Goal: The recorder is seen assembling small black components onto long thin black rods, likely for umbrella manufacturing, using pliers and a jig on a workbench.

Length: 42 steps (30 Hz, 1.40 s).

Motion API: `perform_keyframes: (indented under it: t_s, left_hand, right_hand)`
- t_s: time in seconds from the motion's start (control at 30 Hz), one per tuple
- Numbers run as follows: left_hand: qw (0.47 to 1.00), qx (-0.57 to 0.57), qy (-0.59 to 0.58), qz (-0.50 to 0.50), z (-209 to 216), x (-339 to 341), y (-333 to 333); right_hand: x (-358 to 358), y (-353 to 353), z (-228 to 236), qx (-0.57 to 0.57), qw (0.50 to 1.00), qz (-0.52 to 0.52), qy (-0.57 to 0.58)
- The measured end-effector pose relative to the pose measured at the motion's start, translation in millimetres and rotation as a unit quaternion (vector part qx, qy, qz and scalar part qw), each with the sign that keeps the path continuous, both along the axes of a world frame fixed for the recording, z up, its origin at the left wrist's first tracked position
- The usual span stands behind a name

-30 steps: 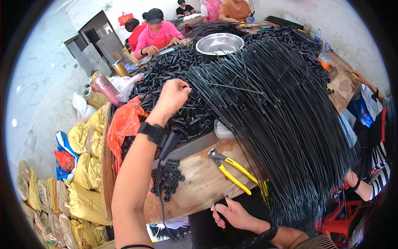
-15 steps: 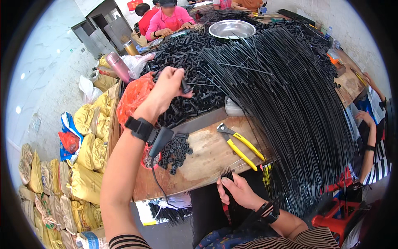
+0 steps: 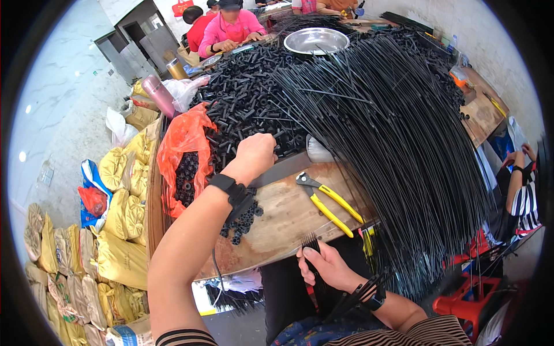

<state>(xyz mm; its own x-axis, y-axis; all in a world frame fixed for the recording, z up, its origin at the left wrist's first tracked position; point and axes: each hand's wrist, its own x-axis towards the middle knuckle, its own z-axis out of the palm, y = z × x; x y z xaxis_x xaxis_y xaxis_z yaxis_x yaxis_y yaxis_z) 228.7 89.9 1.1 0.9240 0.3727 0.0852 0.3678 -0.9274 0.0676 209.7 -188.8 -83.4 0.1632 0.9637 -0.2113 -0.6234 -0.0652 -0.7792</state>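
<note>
My left hand [image 3: 254, 154] is closed at the near edge of a big heap of short black tubular plastic pieces [image 3: 245, 92]. Its back faces me, so whatever the fingers may hold is hidden. Low in front of my lap, my right hand [image 3: 329, 266] grips a bundle of thin black rods [image 3: 310, 241], whose tips stick up past the thumb. Between the two hands, end-cutting pliers [image 3: 330, 203] with yellow handles lie on the wooden tabletop [image 3: 277, 222]. Partly behind my left wrist sits a small group of black ring-like pieces [image 3: 245, 222].
A large sheaf of long black rods [image 3: 398, 132] covers the right side and hangs over the edge. An orange-red plastic bag [image 3: 187, 132], a pink flask [image 3: 157, 94] and a metal bowl [image 3: 316, 41] stand around the heap. Several people work at the far side; another sits at right.
My left hand has come down and nearer from over the heap, where it held a black tubular piece; its fingers are now turned out of sight. My right hand keeps its grip on the rods.
</note>
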Motion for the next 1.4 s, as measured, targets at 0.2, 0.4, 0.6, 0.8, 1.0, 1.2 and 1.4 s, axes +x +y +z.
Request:
perform_keyframes:
  t_s: [0.2, 0.4, 0.6, 0.8, 1.0, 1.2, 1.4]
  left_hand:
    - [0.998, 0.037, 0.006, -0.051, -10, -2, 5]
    - [0.984, -0.072, -0.159, -0.041, 41, -25, -18]
    - [0.854, -0.466, -0.232, 0.024, 82, -99, -100]
    - [0.651, -0.68, -0.321, 0.105, 28, -167, -145]
    - [0.553, -0.75, -0.342, 0.123, -3, -191, -160]
    - [0.493, -0.784, -0.348, 0.144, -12, -197, -164]
    - [0.52, -0.763, -0.362, 0.127, -13, -196, -166]
  right_hand:
    - [0, 1, -2, 0.0, 1.0, -0.001, -0.001]
    - [-3, -4, -1, 0.014, 1.0, -0.002, 0.0]
    - [-2, -10, 15, 0.007, 0.994, 0.014, -0.108]
    - [-12, -14, 37, 0.053, 0.985, 0.036, -0.159]
    - [-24, -13, 49, 0.079, 0.98, 0.056, -0.171]
    - [-25, -7, 51, 0.063, 0.975, 0.099, -0.19]
    - [-26, -5, 48, 0.09, 0.972, 0.1, -0.191]
